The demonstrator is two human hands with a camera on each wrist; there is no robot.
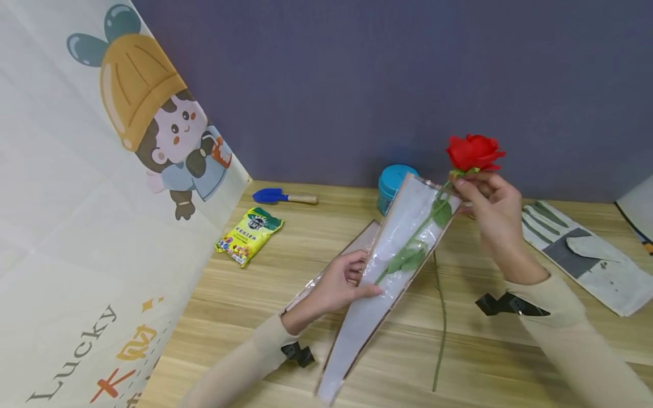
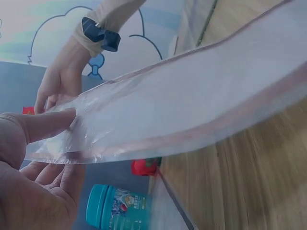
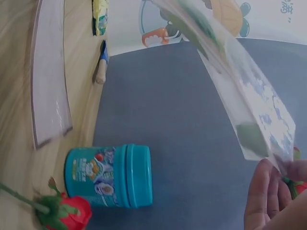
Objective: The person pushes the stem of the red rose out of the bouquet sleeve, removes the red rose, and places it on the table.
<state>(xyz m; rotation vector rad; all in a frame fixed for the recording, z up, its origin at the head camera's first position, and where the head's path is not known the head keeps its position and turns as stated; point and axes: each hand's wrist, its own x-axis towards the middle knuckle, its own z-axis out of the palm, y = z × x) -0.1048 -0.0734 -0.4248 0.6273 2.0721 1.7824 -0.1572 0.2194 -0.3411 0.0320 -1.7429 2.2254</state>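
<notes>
A red rose (image 1: pixel 474 153) stands with its bloom above the mouth of a clear, copper-edged flower sleeve (image 1: pixel 352 334). Its leaves and part of its stem show through the plastic. My right hand (image 1: pixel 492 212) pinches the stem just under the bloom, at the sleeve's upper edge. Lower down, my left hand (image 1: pixel 339 283) grips the sleeve, thumb across the front and fingers behind; in the left wrist view the thumb (image 2: pixel 53 123) presses the film. A second rose (image 3: pixel 72 213) lies on the table behind, its bare stem (image 1: pixel 441 328) reaching toward the front.
Another flat sleeve (image 3: pixel 50 81) lies on the table under my left arm. A teal-lidded jar (image 1: pixel 395 184) stands by the back wall. Farther left are a blue trowel (image 1: pixel 280 196) and a yellow packet (image 1: pixel 250 235). Work gloves (image 1: pixel 586 255) lie at the right.
</notes>
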